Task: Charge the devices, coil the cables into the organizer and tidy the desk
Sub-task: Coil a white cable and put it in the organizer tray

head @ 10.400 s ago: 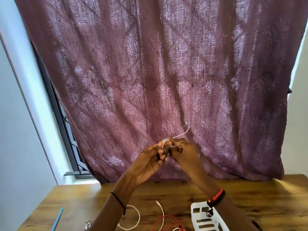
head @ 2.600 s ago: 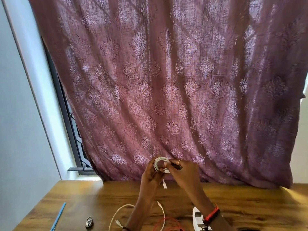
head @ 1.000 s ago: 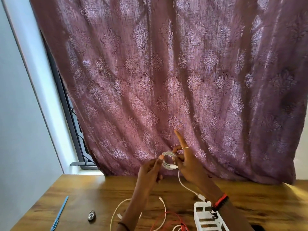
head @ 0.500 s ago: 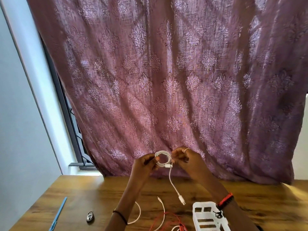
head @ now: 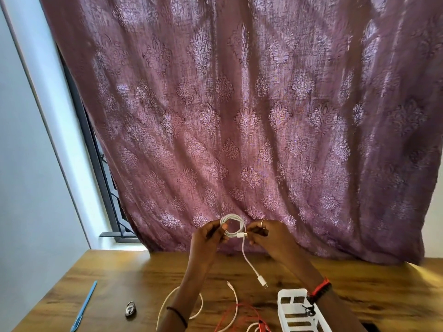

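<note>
Organizer (head: 291, 307) cut off; cables (head: 236, 315) too

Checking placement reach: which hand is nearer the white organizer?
Right. The right hand is up at the white cable coil, above and behind the organizer, its wrist passing over it. The left hand holds the coil's other side, farther left.

Left hand (head: 208, 236) and right hand (head: 268, 234) raised, fingertips pinched, facing each other.
</note>
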